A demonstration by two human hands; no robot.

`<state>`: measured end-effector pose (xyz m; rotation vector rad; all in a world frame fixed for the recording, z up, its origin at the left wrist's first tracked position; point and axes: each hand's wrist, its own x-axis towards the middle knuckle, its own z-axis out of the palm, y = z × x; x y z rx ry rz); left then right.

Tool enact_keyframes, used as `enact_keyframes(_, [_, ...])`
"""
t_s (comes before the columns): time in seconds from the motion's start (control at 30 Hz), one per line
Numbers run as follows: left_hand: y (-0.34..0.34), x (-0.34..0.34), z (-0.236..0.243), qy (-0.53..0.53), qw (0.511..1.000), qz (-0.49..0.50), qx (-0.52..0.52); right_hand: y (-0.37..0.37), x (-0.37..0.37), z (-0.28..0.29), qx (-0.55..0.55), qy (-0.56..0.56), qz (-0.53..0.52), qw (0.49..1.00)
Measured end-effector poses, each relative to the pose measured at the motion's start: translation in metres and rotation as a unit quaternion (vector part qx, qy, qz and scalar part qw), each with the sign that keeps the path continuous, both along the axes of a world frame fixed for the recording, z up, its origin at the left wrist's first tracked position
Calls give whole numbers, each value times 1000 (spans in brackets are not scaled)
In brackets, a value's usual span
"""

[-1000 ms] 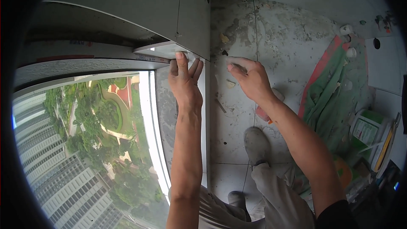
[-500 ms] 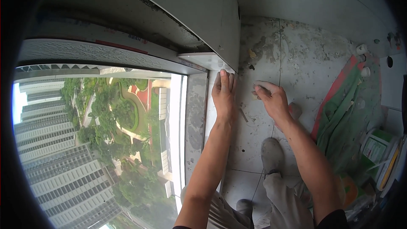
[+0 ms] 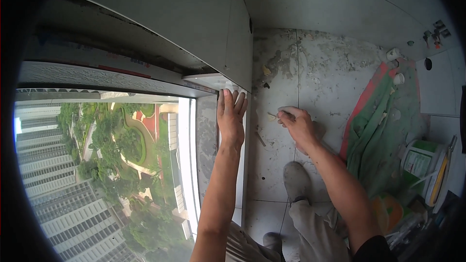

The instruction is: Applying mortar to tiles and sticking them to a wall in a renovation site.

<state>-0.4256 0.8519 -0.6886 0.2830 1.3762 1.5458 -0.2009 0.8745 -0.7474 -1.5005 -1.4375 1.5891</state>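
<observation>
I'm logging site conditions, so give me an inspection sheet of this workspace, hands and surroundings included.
Surface: tiled floor, stained, with scattered debris
Job's things: glossy pale panel near the window
Clutter: crumpled green cloth with red edging; green-and-white bucket
Hands: left hand, fingers extended to the panel; right hand, fingers curled above the floor, any held item unclear
Cables: nothing seen
Surroundings: trees and high-rise buildings outside

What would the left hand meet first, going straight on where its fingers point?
Probably the glossy white, narrow flat piece right at the fingertips of the left hand; they may be touching it, as depth is unclear in this view.
</observation>
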Motion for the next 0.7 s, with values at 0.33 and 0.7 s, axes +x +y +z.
enact_keyframes(0.33, [-94, -11, 36, 152, 975, -109, -117, 62, -65, -47, 215, -149, 96, 960])
enact_keyframes(0.7, [-151, -33, 82, 235, 947, -159, -150, 85, -119, -88, 254, -281, 131, 916])
